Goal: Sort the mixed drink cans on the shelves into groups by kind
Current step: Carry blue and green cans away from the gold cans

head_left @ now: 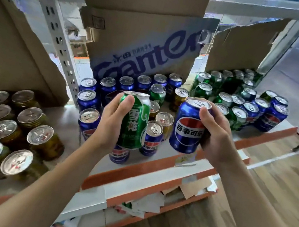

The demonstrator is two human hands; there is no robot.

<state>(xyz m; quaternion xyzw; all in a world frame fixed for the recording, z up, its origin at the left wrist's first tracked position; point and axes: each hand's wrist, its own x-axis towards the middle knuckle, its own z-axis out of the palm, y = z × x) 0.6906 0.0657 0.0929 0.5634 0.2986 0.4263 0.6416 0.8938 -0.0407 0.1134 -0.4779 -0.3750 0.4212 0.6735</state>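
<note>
My left hand point(108, 124) grips a green beer can point(136, 123), held upright above the shelf. My right hand point(215, 136) grips a blue cola can point(188, 128) beside it at the same height. Below and behind them blue cola cans point(87, 101) stand in rows on the white shelf point(158, 164), with one green can point(157, 93) and a few gold cans point(179, 98) among them. To the right, green cans point(204, 90) are grouped, with more blue cans point(273, 119) at the far right. Gold cans point(31, 119) fill the shelf section on the left.
Cardboard boxes point(147, 39) stand stacked behind the cans, and another box point(10, 54) leans at the left. A perforated metal upright point(61, 45) divides the shelf sections. Lower shelves with orange edges hold paper scraps point(149, 202). Wooden floor point(281, 185) lies to the right.
</note>
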